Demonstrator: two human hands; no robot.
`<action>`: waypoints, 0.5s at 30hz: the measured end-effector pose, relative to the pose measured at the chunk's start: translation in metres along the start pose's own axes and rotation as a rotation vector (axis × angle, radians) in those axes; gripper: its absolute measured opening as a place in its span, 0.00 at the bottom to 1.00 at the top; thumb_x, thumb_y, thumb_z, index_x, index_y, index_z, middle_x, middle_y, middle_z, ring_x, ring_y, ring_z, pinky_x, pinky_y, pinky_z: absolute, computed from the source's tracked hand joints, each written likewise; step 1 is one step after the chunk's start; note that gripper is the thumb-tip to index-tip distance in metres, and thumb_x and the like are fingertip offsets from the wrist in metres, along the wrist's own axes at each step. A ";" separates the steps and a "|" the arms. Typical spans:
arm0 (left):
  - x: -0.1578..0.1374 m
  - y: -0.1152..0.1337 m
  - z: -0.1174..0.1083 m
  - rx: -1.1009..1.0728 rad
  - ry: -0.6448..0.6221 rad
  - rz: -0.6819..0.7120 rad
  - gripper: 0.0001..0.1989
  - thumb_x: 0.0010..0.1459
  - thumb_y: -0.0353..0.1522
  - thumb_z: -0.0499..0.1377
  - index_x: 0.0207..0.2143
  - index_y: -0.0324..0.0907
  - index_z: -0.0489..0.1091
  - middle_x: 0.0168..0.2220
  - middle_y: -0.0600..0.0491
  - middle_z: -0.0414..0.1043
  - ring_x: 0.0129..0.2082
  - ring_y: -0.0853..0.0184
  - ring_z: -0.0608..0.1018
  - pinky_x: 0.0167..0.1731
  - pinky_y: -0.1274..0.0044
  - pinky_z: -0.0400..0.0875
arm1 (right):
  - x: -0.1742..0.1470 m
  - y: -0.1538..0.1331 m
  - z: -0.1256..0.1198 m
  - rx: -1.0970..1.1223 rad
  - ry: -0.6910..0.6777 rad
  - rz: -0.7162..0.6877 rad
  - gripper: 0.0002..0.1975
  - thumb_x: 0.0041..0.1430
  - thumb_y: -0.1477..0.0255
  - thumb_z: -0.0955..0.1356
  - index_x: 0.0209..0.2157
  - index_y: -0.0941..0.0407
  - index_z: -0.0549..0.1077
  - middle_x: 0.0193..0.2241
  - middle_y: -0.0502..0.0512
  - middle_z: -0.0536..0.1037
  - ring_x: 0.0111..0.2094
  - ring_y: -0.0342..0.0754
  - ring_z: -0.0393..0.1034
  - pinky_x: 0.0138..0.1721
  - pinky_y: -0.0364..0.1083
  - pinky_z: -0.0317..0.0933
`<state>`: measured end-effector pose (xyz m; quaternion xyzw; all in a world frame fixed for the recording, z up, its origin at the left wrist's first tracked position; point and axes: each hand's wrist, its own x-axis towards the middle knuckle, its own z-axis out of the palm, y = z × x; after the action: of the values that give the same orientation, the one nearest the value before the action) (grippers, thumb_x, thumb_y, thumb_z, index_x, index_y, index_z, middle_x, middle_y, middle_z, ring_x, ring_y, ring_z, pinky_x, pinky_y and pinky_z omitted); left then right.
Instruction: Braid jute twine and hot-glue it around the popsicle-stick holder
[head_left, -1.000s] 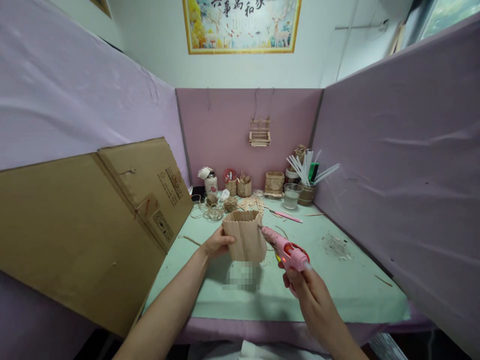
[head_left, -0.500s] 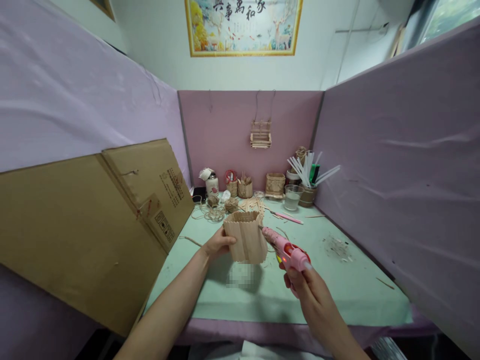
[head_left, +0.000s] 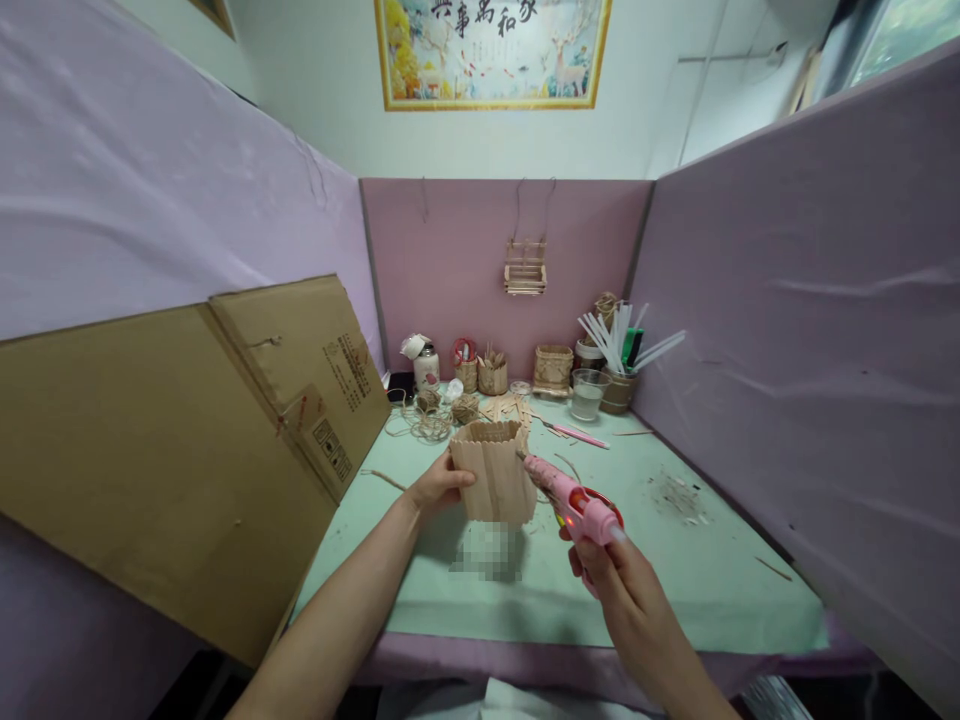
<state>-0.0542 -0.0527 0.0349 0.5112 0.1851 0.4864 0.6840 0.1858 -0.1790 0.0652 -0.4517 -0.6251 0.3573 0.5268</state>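
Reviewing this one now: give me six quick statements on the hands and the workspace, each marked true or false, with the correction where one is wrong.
1. The left hand holds the wooden container. True.
2. The right hand holds a pair of scissors. False: it holds a pink glue gun.
3. The glue gun's nozzle points toward the wooden container. True.
4. The large cardboard sheet stands on the person's right. False: it is on the left.
5. The clear cup stands beside the pot of white sticks. True.
6. The slim pink tool lies inside the wooden container. False: it lies on the table, beyond the container.
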 end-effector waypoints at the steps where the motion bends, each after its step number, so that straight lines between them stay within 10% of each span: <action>1: 0.000 0.000 -0.001 -0.001 -0.001 0.002 0.35 0.39 0.32 0.72 0.52 0.40 0.69 0.50 0.41 0.75 0.52 0.50 0.74 0.52 0.61 0.65 | 0.000 0.000 0.000 -0.003 0.001 0.000 0.25 0.59 0.47 0.62 0.29 0.55 0.69 0.21 0.52 0.67 0.23 0.45 0.61 0.23 0.43 0.60; 15: 0.001 -0.004 -0.004 -0.023 -0.008 0.022 0.41 0.39 0.31 0.72 0.57 0.44 0.64 0.55 0.41 0.71 0.55 0.48 0.72 0.54 0.58 0.63 | 0.000 0.003 0.001 -0.013 0.002 -0.048 0.25 0.60 0.48 0.61 0.37 0.56 0.73 0.20 0.52 0.68 0.21 0.46 0.59 0.21 0.43 0.58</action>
<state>-0.0548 -0.0493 0.0305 0.5073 0.1712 0.4940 0.6851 0.1857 -0.1778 0.0628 -0.4403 -0.6376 0.3403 0.5328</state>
